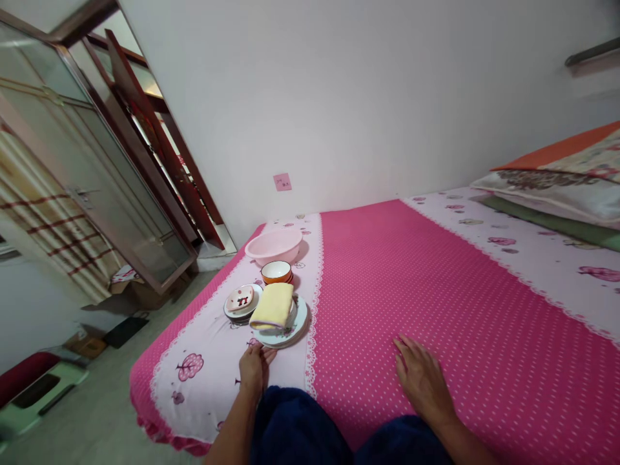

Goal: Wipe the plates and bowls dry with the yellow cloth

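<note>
I sit on a bed with a pink dotted sheet (436,290), knees in dark blue trousers at the bottom edge. My left hand (254,368) rests on the sheet, fingertips just short of a stack of plates (295,329) with a folded yellow cloth (274,305) on top. My right hand (421,374) lies flat and open on the pink sheet, holding nothing. Left of the cloth sits a small dish with a red mark (241,298) on another plate stack. Behind them stand an orange bowl (276,272) and a pink basin (274,245).
A white wall runs behind the bed with a pink note (281,181) on it. Pillows and folded bedding (557,187) lie at the right. A glass door (97,174) stands at the left. Boxes and a low stool (33,387) sit on the floor.
</note>
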